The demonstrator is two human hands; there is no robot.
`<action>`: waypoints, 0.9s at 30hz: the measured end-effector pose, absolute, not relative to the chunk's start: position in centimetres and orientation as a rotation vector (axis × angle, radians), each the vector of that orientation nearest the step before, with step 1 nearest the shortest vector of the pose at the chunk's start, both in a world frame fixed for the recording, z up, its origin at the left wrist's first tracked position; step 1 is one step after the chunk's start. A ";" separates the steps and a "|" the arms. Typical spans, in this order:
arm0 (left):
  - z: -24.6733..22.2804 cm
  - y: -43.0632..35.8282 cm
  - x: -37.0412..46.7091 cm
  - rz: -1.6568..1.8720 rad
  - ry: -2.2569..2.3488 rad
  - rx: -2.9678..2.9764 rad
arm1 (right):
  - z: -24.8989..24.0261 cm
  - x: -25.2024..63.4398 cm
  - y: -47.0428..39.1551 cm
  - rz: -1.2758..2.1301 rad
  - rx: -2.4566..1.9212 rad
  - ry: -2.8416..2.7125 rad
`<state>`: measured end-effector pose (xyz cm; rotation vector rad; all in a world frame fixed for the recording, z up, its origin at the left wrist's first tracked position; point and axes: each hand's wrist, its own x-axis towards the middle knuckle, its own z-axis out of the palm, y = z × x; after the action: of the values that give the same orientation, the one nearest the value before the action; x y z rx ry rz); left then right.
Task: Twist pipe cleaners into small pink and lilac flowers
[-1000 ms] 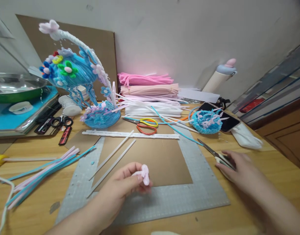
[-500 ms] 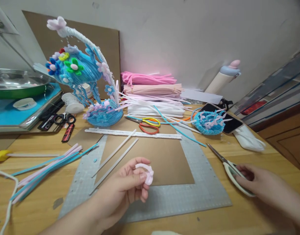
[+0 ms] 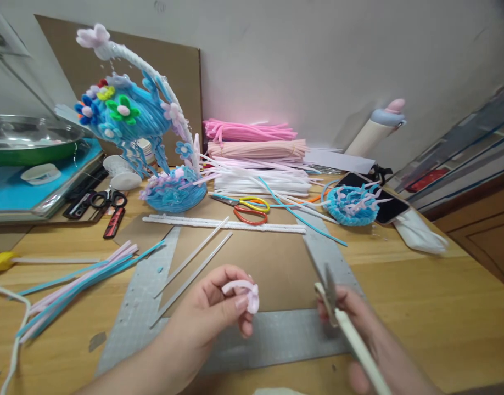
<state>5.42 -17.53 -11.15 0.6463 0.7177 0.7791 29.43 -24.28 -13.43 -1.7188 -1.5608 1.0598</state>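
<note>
The left hand (image 3: 206, 315) is pinching a small curled pink pipe cleaner (image 3: 246, 292) between thumb and fingertips, closed on it and holding it up over the grey cutting mat (image 3: 145, 296); the right hand (image 3: 359, 323) is gripping white-handled scissors (image 3: 342, 323), fingers wrapped round the handles, the blades pointing up and slightly left, though how far apart they are standing is too blurred to tell; the curl is lying just left of the blade tips, the two hands facing each other across a short gap, the scissors running back along the right forearm; beyond them a brown card sheet (image 3: 256, 263) is lying on the mat, long white sticks (image 3: 194, 258) crossing it, and further back on the desk (image 3: 433, 296) bundles of pink and white pipe cleaners (image 3: 256, 159) are piling up beside a blue fuzzy sculpture (image 3: 145, 126).
</note>
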 end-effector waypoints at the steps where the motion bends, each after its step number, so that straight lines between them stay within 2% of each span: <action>1: -11.1 -17.6 5.5 0.807 0.734 0.676 | -13.1 28.4 -24.3 1.062 -1.743 -1.557; 7: -11.2 -18.2 5.7 0.905 0.788 0.820 | -11.6 24.2 -23.1 0.948 -1.707 -1.782; 13: -11.5 -18.9 5.4 0.942 0.744 0.938 | -11.9 23.6 -22.4 0.984 -1.640 -1.878; 27: -12.0 -19.1 5.0 0.931 0.815 1.205 | -12.6 23.5 -22.5 1.385 -1.515 -1.669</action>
<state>5.00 -19.10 -11.96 1.2045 0.8153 0.9307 23.49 -22.47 -12.64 -1.5151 -1.6688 1.3846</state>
